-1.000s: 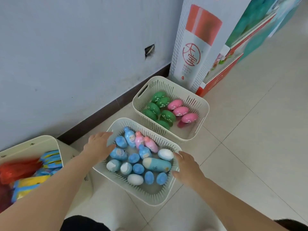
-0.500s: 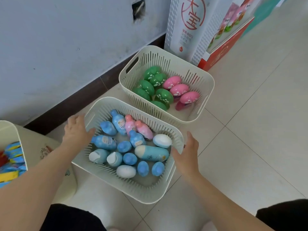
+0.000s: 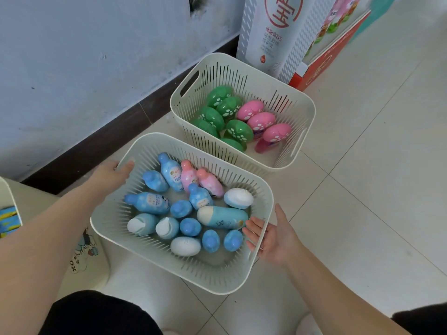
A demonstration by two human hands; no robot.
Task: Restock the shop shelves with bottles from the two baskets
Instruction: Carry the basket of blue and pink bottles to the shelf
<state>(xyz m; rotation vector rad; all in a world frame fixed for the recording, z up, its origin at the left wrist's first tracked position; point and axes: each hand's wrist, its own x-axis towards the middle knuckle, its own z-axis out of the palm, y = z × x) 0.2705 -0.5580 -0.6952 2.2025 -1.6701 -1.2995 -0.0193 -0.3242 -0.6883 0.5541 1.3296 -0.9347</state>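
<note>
The near basket (image 3: pixel 193 276), full of blue, pink and white bottles (image 3: pixel 222 217), sat on the floor between the two hands, its long axis running from one to the other. The left hand (image 3: pixel 110 174) lay over the far-left rim, though whether it actually gripped was unclear. The right hand (image 3: pixel 272 238) curled its fingers (image 3: pixel 251 224) through the handle slot, so a two-handed lift looked likely.

A cream slotted plastic basket (image 3: pixel 116 221) sits on the pale tiled floor (image 3: pixel 362 189), full of blue, pink and white bottles (image 3: pixel 179 209). The left hand (image 3: pixel 110 174) grips the basket's far-left rim; the right hand (image 3: pixel 273 238) hooks its fingers (image 3: pixel 252 227) through the right-side handle. Beyond this basket, a second cream slotted basket (image 3: pixel 307 110) holds green and pink spotted bottles (image 3: pixel 238 117).
</note>
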